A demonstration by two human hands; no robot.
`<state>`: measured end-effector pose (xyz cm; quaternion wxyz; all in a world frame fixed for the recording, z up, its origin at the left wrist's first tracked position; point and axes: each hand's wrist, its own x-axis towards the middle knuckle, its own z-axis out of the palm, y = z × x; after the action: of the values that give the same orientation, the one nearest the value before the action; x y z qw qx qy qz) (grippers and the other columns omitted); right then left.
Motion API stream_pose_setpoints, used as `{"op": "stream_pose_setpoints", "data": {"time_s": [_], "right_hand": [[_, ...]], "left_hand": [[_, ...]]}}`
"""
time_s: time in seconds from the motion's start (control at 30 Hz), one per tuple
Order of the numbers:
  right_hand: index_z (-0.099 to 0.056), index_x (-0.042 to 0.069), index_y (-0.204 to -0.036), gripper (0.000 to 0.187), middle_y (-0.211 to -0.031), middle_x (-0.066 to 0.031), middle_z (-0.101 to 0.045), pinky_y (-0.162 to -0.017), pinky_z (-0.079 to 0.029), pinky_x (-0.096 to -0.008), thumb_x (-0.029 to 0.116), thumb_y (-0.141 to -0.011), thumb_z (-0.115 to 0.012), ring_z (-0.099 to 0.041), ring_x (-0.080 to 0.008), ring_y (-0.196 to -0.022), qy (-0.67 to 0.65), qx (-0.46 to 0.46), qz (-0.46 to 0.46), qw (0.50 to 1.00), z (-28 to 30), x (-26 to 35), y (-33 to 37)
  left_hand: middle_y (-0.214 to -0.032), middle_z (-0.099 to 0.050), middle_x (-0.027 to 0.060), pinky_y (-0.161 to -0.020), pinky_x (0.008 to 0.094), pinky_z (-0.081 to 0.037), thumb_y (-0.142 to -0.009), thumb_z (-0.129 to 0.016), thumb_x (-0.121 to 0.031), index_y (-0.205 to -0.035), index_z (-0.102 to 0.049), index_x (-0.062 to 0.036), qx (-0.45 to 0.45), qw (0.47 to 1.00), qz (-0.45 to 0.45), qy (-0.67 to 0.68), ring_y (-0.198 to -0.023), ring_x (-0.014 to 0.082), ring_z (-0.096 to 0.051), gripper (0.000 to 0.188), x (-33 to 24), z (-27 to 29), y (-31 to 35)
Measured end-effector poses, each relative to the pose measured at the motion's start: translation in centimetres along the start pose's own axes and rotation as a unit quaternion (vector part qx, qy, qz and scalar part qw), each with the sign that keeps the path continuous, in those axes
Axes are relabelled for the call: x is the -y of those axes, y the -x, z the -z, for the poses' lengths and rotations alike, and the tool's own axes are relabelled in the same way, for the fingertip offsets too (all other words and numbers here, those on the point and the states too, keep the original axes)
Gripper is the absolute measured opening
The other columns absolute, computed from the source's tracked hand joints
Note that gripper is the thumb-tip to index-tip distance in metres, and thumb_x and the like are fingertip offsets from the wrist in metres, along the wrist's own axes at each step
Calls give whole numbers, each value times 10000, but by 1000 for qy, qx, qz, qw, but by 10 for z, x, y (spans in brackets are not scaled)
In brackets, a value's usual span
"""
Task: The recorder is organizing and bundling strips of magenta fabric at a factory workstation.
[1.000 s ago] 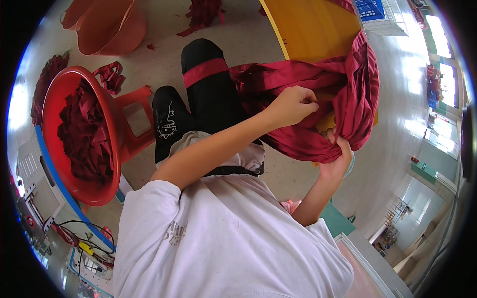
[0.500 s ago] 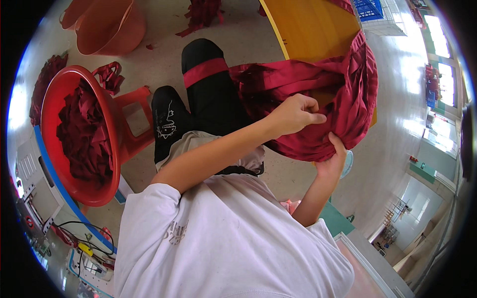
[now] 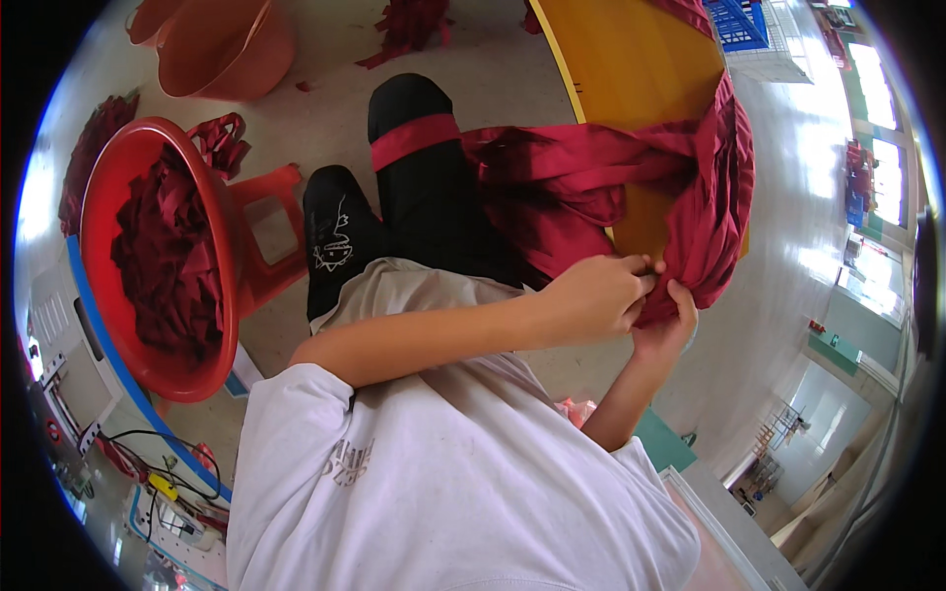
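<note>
The left hand (image 3: pixel 594 297) and the right hand (image 3: pixel 670 330) meet at the near end of a long red cloth (image 3: pixel 714 217), just beside each other. The fingers of the left hand are bent in and close together, pinching at the edge of the cloth; their tips are partly hidden, so how much they grip cannot be told. The right hand comes up from below with thumb and fingers around a gathered fold, holding it in a narrow grip. The cloth lies in loose folds in front of the person's right side, curving around a gap where the yellow desk (image 3: pixel 636 69) shows through, and one length runs left to the black trousers (image 3: pixel 424 217). A red band (image 3: pixel 414 143) crosses the right trouser leg. The person wears a white shirt (image 3: pixel 473 483). To the left, a red basin (image 3: pixel 227 256) full of dark red scraps (image 3: pixel 168 266) stands tilted in the view next to a red stool (image 3: pixel 271 281). Red strips (image 3: pixel 222 148) lie just beyond it, and another red heap (image 3: pixel 409 30) rests farther off on the floor (image 3: pixel 325 118), near a salmon-coloured tub (image 3: pixel 266 69). A blue crate (image 3: pixel 739 25) sits at the upper right.
</note>
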<state>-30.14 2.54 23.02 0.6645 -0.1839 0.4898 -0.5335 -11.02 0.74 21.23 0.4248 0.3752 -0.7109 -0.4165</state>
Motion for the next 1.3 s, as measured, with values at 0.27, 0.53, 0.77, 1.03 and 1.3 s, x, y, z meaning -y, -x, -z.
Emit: {"op": "stream_pose_setpoints", "data": {"time_s": [0.27, 0.53, 0.77, 1.03, 1.3], "right_hand": [[-511, -60, -1260, 391, -937, -65, -558, -902, -455, -350, 149, -943, -606, -537, -198, -900, -12, -18, 29, 999, -21, -3, 3], [-524, -45, -1264, 368, -925, -79, -593, -879, -475, -335, 79, -928, -604, -563, -203, -893, 2, -39, 42, 998, -23, -5, 1], [-569, -26, -1169, 288, -896, -92, -633, -875, -494, -348, 70, -903, -627, -610, -227, -885, 15, -75, 37, 996, -24, -7, -1], [-582, -21, -1104, 236, -896, -102, -640, -871, -510, -360, 83, -900, -636, -622, -237, -882, 37, -84, 38, 995, -24, -9, -2], [-624, -29, -1100, 229, -992, -124, -696, -905, -516, -378, 93, -906, -623, -665, -254, -939, 26, -91, 23, 995, -17, -13, -4]], "left_hand": [[-791, -686, 162, -694, 309, -506, -904, -644, -168, -911, -667, 23, -36, 965, 199, 165, -724, 198, -660, 192, 24, 35, -12], [-941, -602, 147, -663, 442, -524, -863, -647, -152, -934, -574, -15, -23, 968, 153, -198, -857, 328, -640, 171, 52, 35, -48], [-867, -593, 126, -721, 419, -510, -824, -664, -137, -881, -566, -27, -122, 964, 46, -230, -864, 315, -599, 158, 57, 31, -49], [-843, -599, 112, -734, 404, -488, -764, -683, -107, -885, -590, -35, -90, 965, 46, -243, -877, 299, -584, 169, 59, 18, -69], [-816, -584, 137, -701, 440, -473, -775, -688, -78, -847, -562, -40, -149, 977, -35, -148, -824, 321, -577, 150, 33, 14, -62]]}}
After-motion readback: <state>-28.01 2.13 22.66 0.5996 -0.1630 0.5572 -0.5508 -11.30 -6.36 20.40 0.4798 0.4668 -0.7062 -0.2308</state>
